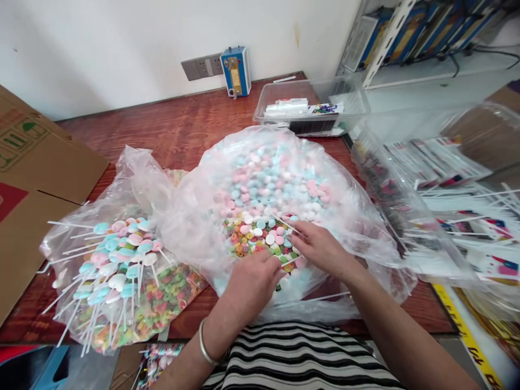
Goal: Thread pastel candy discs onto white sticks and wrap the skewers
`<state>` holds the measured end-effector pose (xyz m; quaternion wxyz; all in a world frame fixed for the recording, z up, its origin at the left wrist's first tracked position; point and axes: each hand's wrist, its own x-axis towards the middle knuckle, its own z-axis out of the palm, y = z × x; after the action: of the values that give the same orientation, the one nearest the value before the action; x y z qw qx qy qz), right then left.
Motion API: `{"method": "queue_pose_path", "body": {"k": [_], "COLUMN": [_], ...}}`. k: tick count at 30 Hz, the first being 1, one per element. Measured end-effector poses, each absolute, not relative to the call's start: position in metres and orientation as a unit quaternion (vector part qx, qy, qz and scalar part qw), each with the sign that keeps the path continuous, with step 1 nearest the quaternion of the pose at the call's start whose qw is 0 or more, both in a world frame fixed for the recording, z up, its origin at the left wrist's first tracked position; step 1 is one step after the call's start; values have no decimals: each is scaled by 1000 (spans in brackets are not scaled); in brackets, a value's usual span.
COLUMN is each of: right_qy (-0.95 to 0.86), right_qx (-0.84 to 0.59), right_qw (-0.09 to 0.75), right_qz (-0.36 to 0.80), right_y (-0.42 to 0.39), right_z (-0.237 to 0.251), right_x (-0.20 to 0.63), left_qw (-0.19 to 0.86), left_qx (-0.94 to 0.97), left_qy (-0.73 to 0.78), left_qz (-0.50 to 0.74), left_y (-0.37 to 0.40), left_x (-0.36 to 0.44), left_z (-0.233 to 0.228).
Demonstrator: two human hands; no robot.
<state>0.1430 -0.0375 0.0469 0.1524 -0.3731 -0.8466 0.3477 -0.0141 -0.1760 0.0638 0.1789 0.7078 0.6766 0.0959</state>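
Hands in a big bag of candy point(260, 179), right hand point(319, 246) pinching a white stick point(289, 225), left hand point(254, 279) curled just beside it, grip unclear, lollipops point(117, 260) off to the left.

Bare forearms, a silver bangle point(204, 346) on the left wrist, black-and-white striped clothing point(300, 357).

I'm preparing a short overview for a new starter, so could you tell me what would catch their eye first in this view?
First, the big clear plastic bag at the centre of the wooden table, heaped with pink, blue and white candies, where the left hand and right hand work among the pieces. Next, at left, the pile of heart lollipops on white sticks lying on a smaller bag.
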Motion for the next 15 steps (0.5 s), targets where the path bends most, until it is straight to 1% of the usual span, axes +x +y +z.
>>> {"method": "queue_pose_path", "body": {"k": [1, 3, 6, 8, 11, 15], "right_qy": [-845, -829, -821, -824, -830, -829], "right_qx": [-397, -445, -446, -424, -398, -398], "right_qw": [156, 173, 163, 157, 190, 238], "right_qz": [324, 292, 316, 342, 341, 312], "right_y": [-32, -20, -14, -18, -29, -36], "right_z": [41, 33, 38, 50, 62, 54], "right_x": [142, 142, 147, 148, 142, 133], "left_qw": [203, 242, 291, 296, 250, 157], "left_qx": [713, 705, 664, 628, 589, 575], "left_qy": [666, 658, 655, 663, 701, 750], "left_qz": [81, 102, 212, 280, 317, 288], "left_y": [-179, -186, -196, -200, -201, -190], "left_x": [-11, -12, -24, -32, -39, -45], "left_z": [58, 48, 44, 49, 58, 59]}}
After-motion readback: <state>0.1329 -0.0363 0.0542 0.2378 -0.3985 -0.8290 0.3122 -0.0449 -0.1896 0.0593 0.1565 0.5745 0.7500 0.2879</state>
